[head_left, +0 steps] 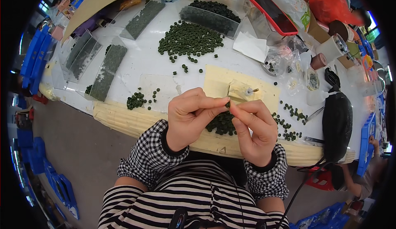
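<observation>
Just above the front edge of the table, my two hands meet at their fingertips around one small dark green round piece [228, 105]. My left hand [185, 115] is closed, pinching it between thumb and forefinger. From the other side, my right hand [258, 130] has its fingertips closed against the same piece, which they partly hide. Below the hands lies a heap of similar dark green pieces [222, 124], partly covered by my fingers. Behind them, a small cream block with a metal pin [249, 91] stands on a cream sheet [216, 75].
A large pile of green pieces [189, 40] lies further back, before a clear bin [210, 16] of more. Clear trays [108, 70] stand at left. Small clusters [135, 100] flank my hands. A red-cased phone [273, 15], plastic bags and a black-wrapped object [338, 119] are at right.
</observation>
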Motion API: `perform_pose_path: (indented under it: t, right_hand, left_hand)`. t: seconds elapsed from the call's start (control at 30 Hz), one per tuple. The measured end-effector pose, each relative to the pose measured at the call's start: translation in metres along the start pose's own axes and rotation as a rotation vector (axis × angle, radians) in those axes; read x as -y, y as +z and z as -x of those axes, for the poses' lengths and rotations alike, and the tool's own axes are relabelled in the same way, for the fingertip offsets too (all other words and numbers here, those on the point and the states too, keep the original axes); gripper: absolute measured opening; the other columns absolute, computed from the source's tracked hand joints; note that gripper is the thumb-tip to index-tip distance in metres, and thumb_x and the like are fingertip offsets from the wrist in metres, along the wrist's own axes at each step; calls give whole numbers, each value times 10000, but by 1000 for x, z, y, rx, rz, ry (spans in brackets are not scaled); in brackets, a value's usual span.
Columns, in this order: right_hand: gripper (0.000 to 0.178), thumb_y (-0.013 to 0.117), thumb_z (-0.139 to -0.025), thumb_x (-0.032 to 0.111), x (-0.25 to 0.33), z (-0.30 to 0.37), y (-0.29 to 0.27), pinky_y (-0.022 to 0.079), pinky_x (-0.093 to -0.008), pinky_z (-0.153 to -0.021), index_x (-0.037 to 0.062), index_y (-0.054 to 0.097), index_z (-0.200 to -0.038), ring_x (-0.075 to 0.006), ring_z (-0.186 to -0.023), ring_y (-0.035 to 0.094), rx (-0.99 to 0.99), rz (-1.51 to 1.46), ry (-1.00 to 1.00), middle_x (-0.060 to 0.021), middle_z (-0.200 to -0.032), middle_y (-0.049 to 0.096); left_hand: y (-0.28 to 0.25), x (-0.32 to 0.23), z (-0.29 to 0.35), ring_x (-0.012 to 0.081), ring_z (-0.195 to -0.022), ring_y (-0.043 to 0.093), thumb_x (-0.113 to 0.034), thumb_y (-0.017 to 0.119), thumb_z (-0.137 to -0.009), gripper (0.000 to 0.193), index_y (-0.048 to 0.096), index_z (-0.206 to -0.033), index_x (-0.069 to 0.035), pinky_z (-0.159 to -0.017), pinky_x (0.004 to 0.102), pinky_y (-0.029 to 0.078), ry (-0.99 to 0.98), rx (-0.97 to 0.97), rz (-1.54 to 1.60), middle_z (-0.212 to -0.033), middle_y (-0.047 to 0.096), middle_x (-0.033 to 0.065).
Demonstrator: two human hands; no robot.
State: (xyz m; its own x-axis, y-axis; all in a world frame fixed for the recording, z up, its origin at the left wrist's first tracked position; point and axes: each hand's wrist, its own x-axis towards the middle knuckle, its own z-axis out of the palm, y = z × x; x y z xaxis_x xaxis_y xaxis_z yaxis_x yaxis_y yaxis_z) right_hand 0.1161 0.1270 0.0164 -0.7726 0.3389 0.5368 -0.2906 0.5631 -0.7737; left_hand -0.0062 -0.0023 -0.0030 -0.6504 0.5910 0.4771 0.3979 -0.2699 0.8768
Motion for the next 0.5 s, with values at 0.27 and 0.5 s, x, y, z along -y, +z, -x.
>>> perform_pose_path:
  t: [0.27,0.5]
  right_hand:
    - [348,685,-796,-59,-1,1,0,487,-274,-676,32,704,-1131,-200,-796,595,-17,-16,-17,-87,-938,642]
    - [357,684,-781,-63,-1,1,1,486,-280,-682,36,708,-1124,-204,-796,594,-32,15,-26,-85,-940,644]
  left_hand:
    - [1,3,2,42,-567,347,35,751,-776,255,747,-1018,-46,-532,214,276,-52,-4,108,-605,388,-59]
    - [3,-3,0,41,-564,333,29,754,-774,280,740,-1043,-48,-529,215,268,-121,-11,144,-599,369,-66]
